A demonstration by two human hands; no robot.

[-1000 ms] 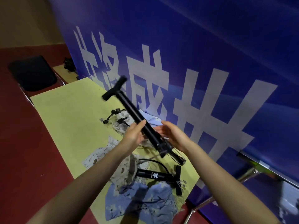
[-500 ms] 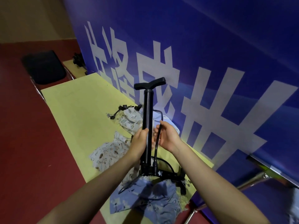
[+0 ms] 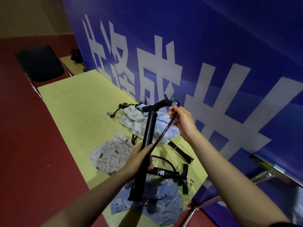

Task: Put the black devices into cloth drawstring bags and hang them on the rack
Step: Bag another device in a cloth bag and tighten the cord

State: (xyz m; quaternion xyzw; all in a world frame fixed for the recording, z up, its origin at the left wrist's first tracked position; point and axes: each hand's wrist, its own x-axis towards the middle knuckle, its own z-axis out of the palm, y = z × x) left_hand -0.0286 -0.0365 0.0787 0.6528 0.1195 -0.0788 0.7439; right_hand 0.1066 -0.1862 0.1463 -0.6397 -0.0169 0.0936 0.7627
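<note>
Black pump [image 3: 148, 136] held near upright over yellow surface [image 3: 73, 115], T-handle up, base low over blue floral bag [image 3: 157, 203].

Left to right:
- Dark chair [image 3: 39, 63] at far left on red floor, beyond surface's far end.
- Small black cord bundle [image 3: 76, 54] at foot of blue banner [image 3: 213, 46], on separate yellow top behind.
- Pale printed bag [image 3: 111, 154] flat on surface, left of pump barrel.
- Left hand [image 3: 139, 159] clenched round lower barrel, thumb over hose [image 3: 164, 130] where it meets barrel.
- Leaf-print bag [image 3: 132, 118] behind barrel, black drawstring toggles trailing left; pale blue cloth just right of it.
- Hose arcs from barrel up to T-handle; tip curls above handle's right end.
- Right hand [image 3: 183, 122] pinching hose near handle, fingers curled.
- Second black pump [image 3: 165, 173] lying on surface below right hand, white logo on barrel, handle end to right, partly on blue floral bag.
- Third black tube [image 3: 180, 151] with wire foot flat on surface, poking out from under pale blue cloth, near banner edge.
- Chrome bars at lower right, off surface; cannot tell what they belong to.
</note>
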